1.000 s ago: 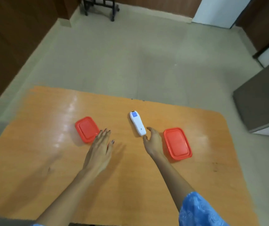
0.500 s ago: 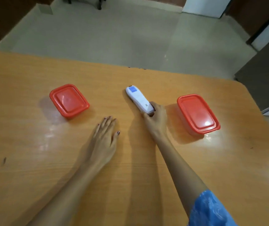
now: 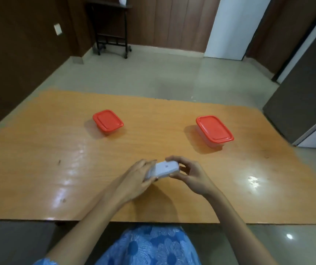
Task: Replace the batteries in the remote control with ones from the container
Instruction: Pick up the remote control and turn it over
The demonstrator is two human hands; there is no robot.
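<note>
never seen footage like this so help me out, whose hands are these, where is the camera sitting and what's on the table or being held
There is no machine here: a person works with bare hands, and the single camera sits on their head, looking forward and down. That is why you see both forearms and blue flowered clothing at the bottom. The left hand and right hand hold a white remote control together over an orange wooden table, one hand at each end. Farther back stand the left tub and the right tub, both closed with red lids, so their contents cannot be seen.
</note>
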